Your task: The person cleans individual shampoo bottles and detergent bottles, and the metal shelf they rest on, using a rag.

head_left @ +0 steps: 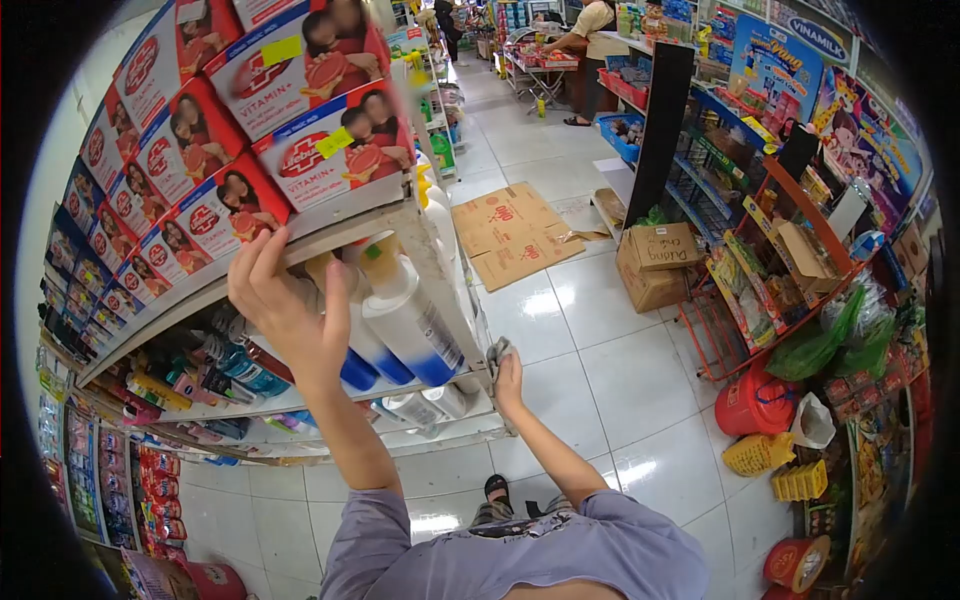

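My left hand (290,300) is raised at the shelf edge, its fingers apart and touching the front lip just under the red and white soap boxes (220,210). White bottles with blue bases (410,320) stand on the shelf below, right beside that wrist. Lower and to the right, my right hand (509,380) is closed around a crumpled grey cloth (497,352), which rests against the end post of the shelf unit (480,365).
Flattened cardboard (515,235) lies on the tiled floor ahead. Cardboard boxes (660,262), a red rack (715,345) and a red bucket (757,400) stand on the right. A person (592,50) is at a table in the back.
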`<state>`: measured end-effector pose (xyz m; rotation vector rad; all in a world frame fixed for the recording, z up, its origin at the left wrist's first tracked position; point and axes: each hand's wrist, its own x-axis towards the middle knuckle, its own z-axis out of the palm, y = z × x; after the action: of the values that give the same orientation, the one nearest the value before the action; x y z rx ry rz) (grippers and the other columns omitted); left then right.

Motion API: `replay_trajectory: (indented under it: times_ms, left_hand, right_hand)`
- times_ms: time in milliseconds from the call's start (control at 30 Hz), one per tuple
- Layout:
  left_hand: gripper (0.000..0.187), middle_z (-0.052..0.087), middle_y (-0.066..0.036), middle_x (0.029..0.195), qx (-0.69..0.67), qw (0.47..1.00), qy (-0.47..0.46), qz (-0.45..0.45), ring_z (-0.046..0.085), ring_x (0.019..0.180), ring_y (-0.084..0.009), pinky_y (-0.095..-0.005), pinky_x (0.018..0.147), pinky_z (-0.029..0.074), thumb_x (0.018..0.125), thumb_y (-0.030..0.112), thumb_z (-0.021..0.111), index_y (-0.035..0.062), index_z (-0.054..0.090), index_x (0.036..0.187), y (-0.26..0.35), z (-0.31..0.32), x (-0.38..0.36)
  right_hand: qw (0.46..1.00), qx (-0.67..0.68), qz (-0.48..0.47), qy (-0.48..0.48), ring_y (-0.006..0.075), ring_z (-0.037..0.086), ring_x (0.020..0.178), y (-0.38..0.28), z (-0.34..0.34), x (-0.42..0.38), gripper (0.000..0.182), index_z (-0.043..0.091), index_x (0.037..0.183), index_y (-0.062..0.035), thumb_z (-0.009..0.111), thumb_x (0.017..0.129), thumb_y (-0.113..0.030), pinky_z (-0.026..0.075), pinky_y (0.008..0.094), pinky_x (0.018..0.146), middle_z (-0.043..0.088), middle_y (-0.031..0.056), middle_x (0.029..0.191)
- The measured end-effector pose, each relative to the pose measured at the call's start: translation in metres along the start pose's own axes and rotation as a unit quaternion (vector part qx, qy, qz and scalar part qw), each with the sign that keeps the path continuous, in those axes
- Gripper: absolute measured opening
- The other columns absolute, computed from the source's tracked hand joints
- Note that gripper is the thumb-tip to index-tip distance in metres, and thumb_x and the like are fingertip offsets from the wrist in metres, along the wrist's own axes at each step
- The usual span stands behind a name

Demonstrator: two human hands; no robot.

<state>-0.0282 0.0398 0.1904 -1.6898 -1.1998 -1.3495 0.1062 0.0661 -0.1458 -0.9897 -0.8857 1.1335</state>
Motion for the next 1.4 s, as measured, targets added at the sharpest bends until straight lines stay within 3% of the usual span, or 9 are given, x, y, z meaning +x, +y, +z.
replay_trajectory:
  times_ms: [67,100,167,200,267,400,833,1133,1400]
  left_hand:
    - [0.046,0.043,-0.011,0.109,-0.005,1.000,0.009,-0.001,0.034,0.105,-0.0282,-0.0390,0.091,0.024,0.066,0.016,0.061,0.0049,0.045,0.107,-0.002,0.002,-0.001]
    - [0.046,0.043,-0.011,0.109,-0.004,1.000,0.007,-0.002,0.034,0.105,-0.0282,-0.0390,0.091,0.024,0.066,0.016,0.061,0.0049,0.045,0.107,-0.002,0.002,-0.001]
    - [0.046,0.043,-0.011,0.109,0.000,1.000,0.005,0.003,0.035,0.105,-0.0282,-0.0385,0.090,0.024,0.065,0.014,0.061,0.0049,0.045,0.107,-0.004,0.002,-0.001]
    - [0.046,0.043,-0.011,0.109,0.001,1.000,0.003,0.003,0.035,0.105,-0.0282,-0.0385,0.090,0.024,0.065,0.014,0.061,0.0049,0.045,0.107,-0.005,0.002,-0.001]
    - [0.046,0.043,-0.011,0.109,-0.019,1.000,0.009,-0.001,0.035,0.105,-0.0279,-0.0379,0.090,0.025,0.064,0.013,0.061,0.0047,0.045,0.107,-0.005,0.003,-0.002]
    - [0.047,0.043,-0.011,0.109,-0.030,0.999,0.016,0.000,0.035,0.105,-0.0278,-0.0373,0.090,0.025,0.063,0.011,0.060,0.0043,0.045,0.107,-0.005,0.004,-0.003]
    - [0.041,0.041,-0.010,0.109,-0.039,0.998,0.050,0.021,0.036,0.105,-0.0232,-0.0337,0.090,0.027,0.068,0.005,0.053,0.0027,0.044,0.108,-0.018,0.013,-0.007]
    - [0.032,0.047,-0.010,0.106,-0.027,1.000,0.006,-0.011,0.041,0.102,-0.0216,-0.0310,0.086,0.030,0.074,0.005,0.047,0.0035,0.049,0.106,0.000,-0.004,0.001]
    - [0.032,0.045,-0.010,0.110,0.021,1.000,-0.008,0.011,0.042,0.101,-0.0190,-0.0296,0.083,0.034,0.078,0.005,0.045,0.0010,0.045,0.109,-0.002,-0.004,0.000]
  right_hand:
    - [0.977,0.108,-0.147,0.107,0.0186,0.038,0.093,-0.050,0.024,-0.004,0.038,0.036,0.106,0.0032,0.038,0.082,-0.026,0.032,0.0303,0.081,0.039,0.0139,0.100]
    - [0.978,0.108,-0.145,0.107,0.0186,0.038,0.093,-0.073,0.028,-0.001,0.038,0.036,0.106,0.0032,0.038,0.082,-0.026,0.032,0.0303,0.081,0.039,0.0139,0.100]
    - [0.939,-0.101,-0.326,0.038,0.0207,0.036,0.090,-0.100,0.034,0.004,0.042,0.034,0.103,0.0019,0.047,0.075,-0.026,0.031,0.0319,0.081,0.035,0.0141,0.100]
    - [0.940,-0.100,-0.324,0.037,0.0207,0.036,0.090,-0.097,0.034,0.004,0.042,0.034,0.103,0.0019,0.047,0.075,-0.026,0.031,0.0319,0.081,0.035,0.0141,0.100]
    - [0.899,-0.166,-0.403,0.042,0.0300,0.038,0.090,-0.086,0.033,0.002,0.050,0.035,0.101,0.0005,0.058,0.060,-0.015,0.031,0.0383,0.079,0.038,0.0180,0.097]
    - [0.897,-0.167,-0.406,0.054,0.0277,0.035,0.092,-0.040,0.018,-0.008,0.047,0.034,0.101,0.0005,0.056,0.064,-0.019,0.029,0.0367,0.083,0.034,0.0170,0.099]
    - [0.922,-0.346,-0.176,-0.006,0.0376,0.035,0.094,0.127,-0.056,-0.053,0.052,0.031,0.107,0.0030,0.058,0.066,-0.015,0.029,0.0428,0.083,0.033,0.0237,0.103]
    - [0.906,-0.226,-0.357,-0.037,0.0337,0.035,0.096,-0.033,0.002,-0.018,0.059,0.030,0.106,-0.0012,0.066,0.060,-0.012,0.029,0.0403,0.084,0.034,0.0193,0.103]
    - [0.916,-0.208,-0.339,-0.048,0.0325,0.040,0.092,0.010,-0.013,-0.019,0.059,0.032,0.099,-0.0051,0.071,0.054,-0.008,0.033,0.0396,0.080,0.038,0.0185,0.099]
